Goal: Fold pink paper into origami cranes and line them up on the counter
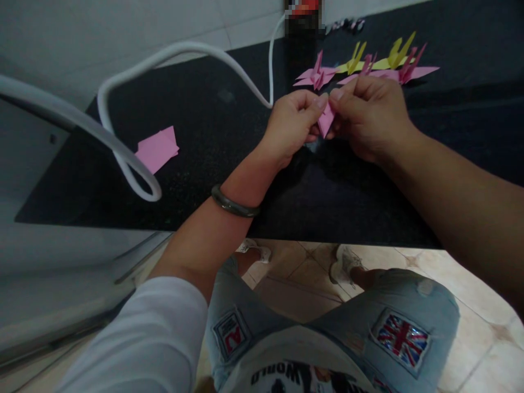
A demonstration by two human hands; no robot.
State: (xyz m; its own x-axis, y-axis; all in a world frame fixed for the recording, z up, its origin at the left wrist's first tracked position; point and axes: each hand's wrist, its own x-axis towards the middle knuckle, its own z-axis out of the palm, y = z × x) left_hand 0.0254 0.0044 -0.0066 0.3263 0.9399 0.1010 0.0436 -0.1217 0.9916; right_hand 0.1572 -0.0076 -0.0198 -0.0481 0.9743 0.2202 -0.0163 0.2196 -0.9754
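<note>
Both hands meet above a black counter [229, 180]. My left hand [292, 125] and my right hand [370, 117] each pinch a small folded pink paper piece [326, 121] between thumb and fingertips. A dark bangle [234, 205] circles my left wrist. Just beyond my hands stands a row of finished paper cranes: a pink one [316, 75], a yellow one [355, 60], another yellow one [398, 53] and a pink one [409, 70].
A flat pink paper sheet [156, 149] lies on the counter at the left. A thick white cable [123, 117] loops over the counter's left part. A dark bottle [301, 24] stands at the back. The counter's front edge runs above a tiled floor [462, 284].
</note>
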